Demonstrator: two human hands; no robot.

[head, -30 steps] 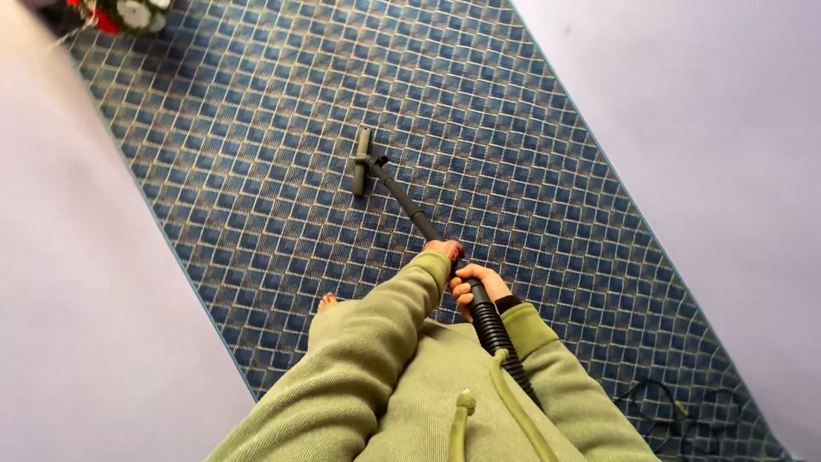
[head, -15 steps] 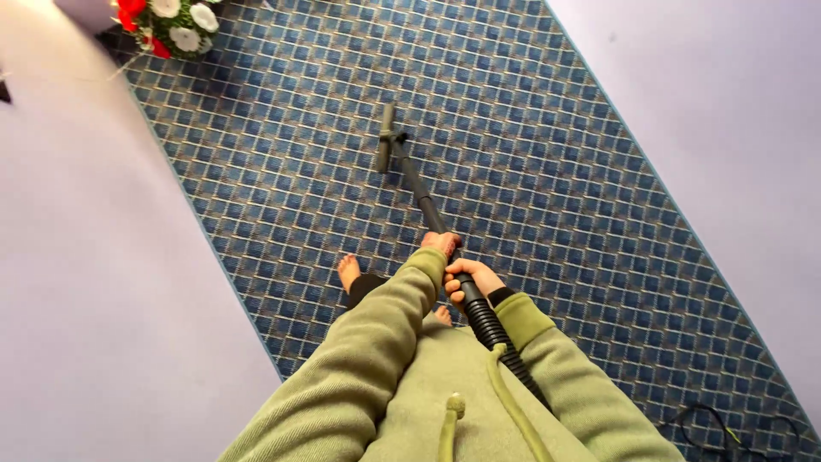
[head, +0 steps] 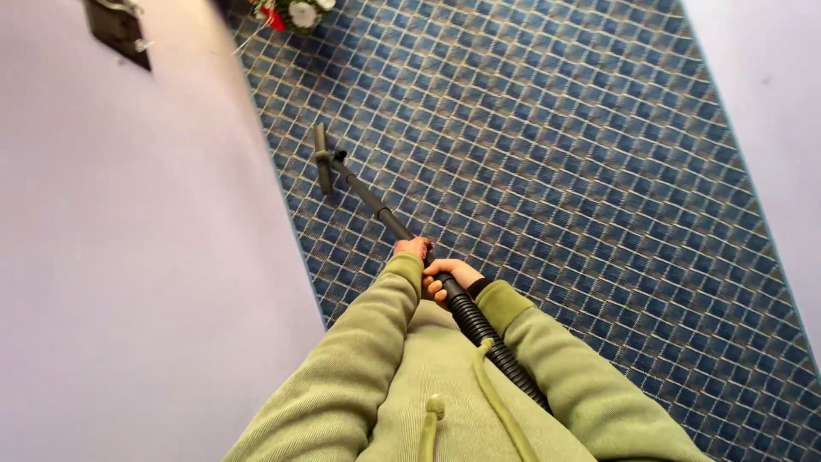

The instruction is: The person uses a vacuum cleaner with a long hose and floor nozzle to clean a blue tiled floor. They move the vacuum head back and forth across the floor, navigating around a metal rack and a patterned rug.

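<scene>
Plenty of open blue checked carpet [head: 556, 171] to the right of the vacuum wand [head: 376, 210] and beyond it, nothing lying on it there. The left side's tight: the floor head [head: 322, 158] sits near the carpet's left edge, pale bare floor [head: 145, 257] beyond. Far ahead, a flower bunch [head: 291, 13] and a dark fixture [head: 120, 30] block the top-left corner.

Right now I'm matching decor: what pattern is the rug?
Head view: rug has blue squares in a tan diagonal lattice.
</scene>
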